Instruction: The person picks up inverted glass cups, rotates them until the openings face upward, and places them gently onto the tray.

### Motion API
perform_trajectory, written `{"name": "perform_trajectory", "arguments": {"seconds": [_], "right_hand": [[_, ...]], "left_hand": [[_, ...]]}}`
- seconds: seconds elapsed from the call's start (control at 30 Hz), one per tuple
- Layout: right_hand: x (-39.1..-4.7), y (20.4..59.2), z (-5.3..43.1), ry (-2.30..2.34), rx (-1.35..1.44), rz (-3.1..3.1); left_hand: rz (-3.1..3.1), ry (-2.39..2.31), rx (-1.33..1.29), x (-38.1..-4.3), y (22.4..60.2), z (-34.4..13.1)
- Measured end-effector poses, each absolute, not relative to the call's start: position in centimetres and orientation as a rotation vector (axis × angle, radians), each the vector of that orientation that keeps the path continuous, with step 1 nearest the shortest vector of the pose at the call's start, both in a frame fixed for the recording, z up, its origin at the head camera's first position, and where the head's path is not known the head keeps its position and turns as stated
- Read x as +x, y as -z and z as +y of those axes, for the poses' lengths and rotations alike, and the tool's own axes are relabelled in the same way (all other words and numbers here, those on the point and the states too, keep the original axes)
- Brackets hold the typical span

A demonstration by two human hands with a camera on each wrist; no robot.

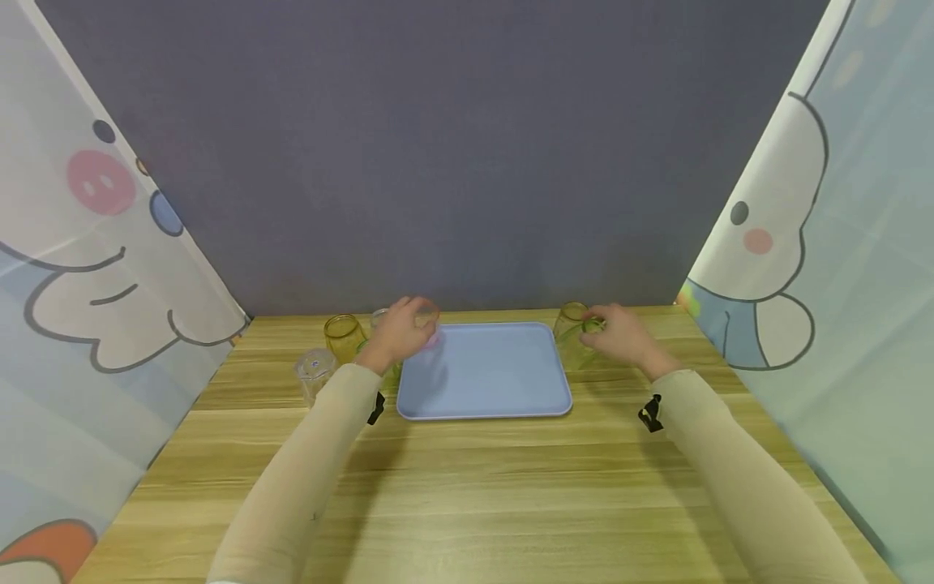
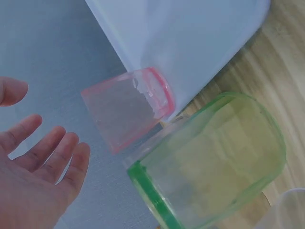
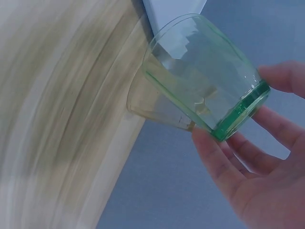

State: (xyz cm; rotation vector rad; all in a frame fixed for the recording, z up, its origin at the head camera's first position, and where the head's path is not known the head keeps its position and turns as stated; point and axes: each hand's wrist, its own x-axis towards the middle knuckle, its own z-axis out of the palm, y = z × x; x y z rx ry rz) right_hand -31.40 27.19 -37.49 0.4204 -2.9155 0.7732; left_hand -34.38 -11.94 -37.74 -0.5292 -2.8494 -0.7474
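Observation:
My left hand (image 1: 400, 331) is beside a pink-tinted clear glass (image 2: 128, 107) that stands upright on the far left corner of a pale blue tray (image 1: 485, 373). In the left wrist view its fingers are spread and relaxed, apart from the glass. A green glass (image 2: 209, 162) stands upside down just off that corner. At the tray's right, my right hand (image 1: 620, 334) holds another green glass (image 3: 205, 78) by its thick base, thumb on one side and fingers on the other. That glass is inverted and tilted; whether its rim touches the table is unclear. Behind it is an amber glass (image 3: 152, 102).
Left of the tray are a yellow glass (image 1: 344, 337), a clear faceted glass (image 1: 315, 375) and another clear glass (image 1: 379, 316), partly hidden behind my left hand. The wooden table (image 1: 481, 495) meets a dark grey panel (image 1: 467, 162) at the back; printed curtains flank both sides.

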Motion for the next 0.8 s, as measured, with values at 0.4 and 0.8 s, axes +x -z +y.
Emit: {"name": "perform_trajectory", "arguments": {"seconds": [0.4, 0.8], "right_hand": [[-30.9, 38.0, 26.0, -0.845, 0.418, -2.871], [-30.6, 38.2, 24.8, -1.012, 0.385, -2.786]], "left_hand": [[-2.779, 0.838, -0.625, -33.4, 38.4, -12.0], [-2.721, 0.870, -0.615, -33.0, 39.1, -12.0]]}}
